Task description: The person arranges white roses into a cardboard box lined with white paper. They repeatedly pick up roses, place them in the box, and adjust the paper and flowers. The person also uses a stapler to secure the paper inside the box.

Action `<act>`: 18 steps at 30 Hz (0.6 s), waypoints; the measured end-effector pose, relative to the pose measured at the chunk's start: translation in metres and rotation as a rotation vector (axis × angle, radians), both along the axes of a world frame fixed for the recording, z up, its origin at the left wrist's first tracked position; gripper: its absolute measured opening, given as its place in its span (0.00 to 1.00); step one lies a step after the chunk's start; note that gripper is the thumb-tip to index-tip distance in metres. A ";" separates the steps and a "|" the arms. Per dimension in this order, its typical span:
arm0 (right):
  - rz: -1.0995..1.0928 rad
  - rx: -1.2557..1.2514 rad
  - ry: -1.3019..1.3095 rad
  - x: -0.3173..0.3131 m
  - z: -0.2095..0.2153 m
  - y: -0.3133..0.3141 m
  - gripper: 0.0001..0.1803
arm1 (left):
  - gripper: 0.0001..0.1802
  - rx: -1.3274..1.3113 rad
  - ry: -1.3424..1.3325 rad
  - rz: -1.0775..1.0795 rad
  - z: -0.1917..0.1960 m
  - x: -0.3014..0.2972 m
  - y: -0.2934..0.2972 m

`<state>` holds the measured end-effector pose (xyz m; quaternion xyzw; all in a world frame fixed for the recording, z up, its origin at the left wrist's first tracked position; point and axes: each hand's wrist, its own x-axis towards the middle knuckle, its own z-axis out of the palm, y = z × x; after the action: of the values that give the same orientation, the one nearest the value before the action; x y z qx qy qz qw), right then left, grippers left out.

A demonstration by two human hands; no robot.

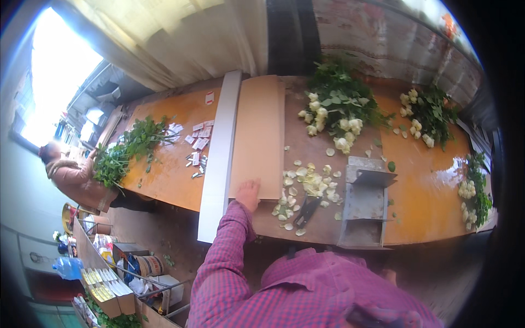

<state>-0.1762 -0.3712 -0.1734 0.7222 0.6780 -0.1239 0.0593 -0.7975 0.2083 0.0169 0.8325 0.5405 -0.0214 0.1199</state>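
My left hand (249,195) lies on the near end of a tan cardboard sheet (258,131), its fingers stretched out on the surface. A long white strip or board (220,158) runs along the sheet's left side. To the right of the sheet are loose cream petals (313,183) and a dark tool (307,212), whose kind I cannot make out. A grey metal bracket-like stand (367,197) is further right. My right hand (389,276) hangs low beside my checked shirt, away from the table; its fingers are mostly hidden.
White roses with leafy stems (342,104) lie at the back, with more bunches (429,115) (473,191) at right. On the left are green stems (134,147) and small labels (201,136). Another person (76,172) stands at the far left, near cartons (109,295).
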 end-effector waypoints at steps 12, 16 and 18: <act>-1.128 0.108 0.885 -0.023 0.060 0.065 0.11 | 0.23 -0.064 -0.379 -0.208 -0.015 -0.049 0.047; -1.339 0.277 1.261 0.010 0.125 0.122 0.14 | 0.24 -0.230 -0.494 -0.141 -0.009 -0.050 0.054; -1.248 0.310 1.514 0.021 0.137 0.142 0.16 | 0.24 -0.300 -0.516 -0.105 -0.003 -0.050 0.055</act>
<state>-0.1555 -0.2295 -0.0365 0.6797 0.0439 -0.4715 -0.5601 -0.8473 0.2632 0.0140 0.8102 0.4394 0.1051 0.3734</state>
